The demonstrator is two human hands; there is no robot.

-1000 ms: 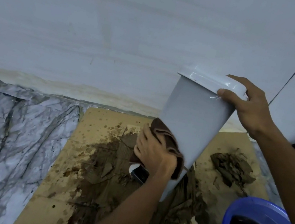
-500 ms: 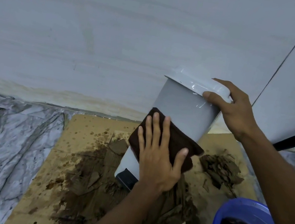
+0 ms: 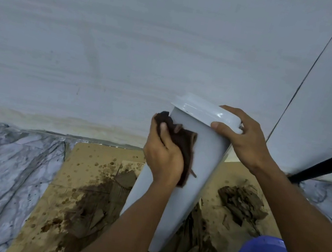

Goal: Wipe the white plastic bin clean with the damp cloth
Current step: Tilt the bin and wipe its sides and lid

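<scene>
**Cloth stroke is reaching the top of the bin wall**

The left hand [image 3: 163, 158] is now working high on the white bin [image 3: 198, 176], just under the lid [image 3: 205, 112]. A second ago it was down near the base, and half a second ago it was at mid-body with its fingers spread flat. Now its fingers are curling round the cloth [image 3: 181, 148] and bunching it, with the thumb pressing it onto the bin's left edge.

The right hand [image 3: 244, 139] is still gripping the lid rim, thumb on the near face and fingers wrapping over the far edge. It is holding the bin tilted, top leaning up and right, base down on the stained cardboard [image 3: 88, 156]. The base itself is hidden behind the left forearm.

Judgement: one upward pass on this side is finishing. The visible wall is looking clean, so the next step is probably turning the bin or wiping the lid. The far side cannot be seen, so the task is partway at best.

The blue bucket [image 3: 261, 247] of dark water is sitting near right. The wet debris pile [image 3: 240, 201] is lying just right of the bin.
</scene>
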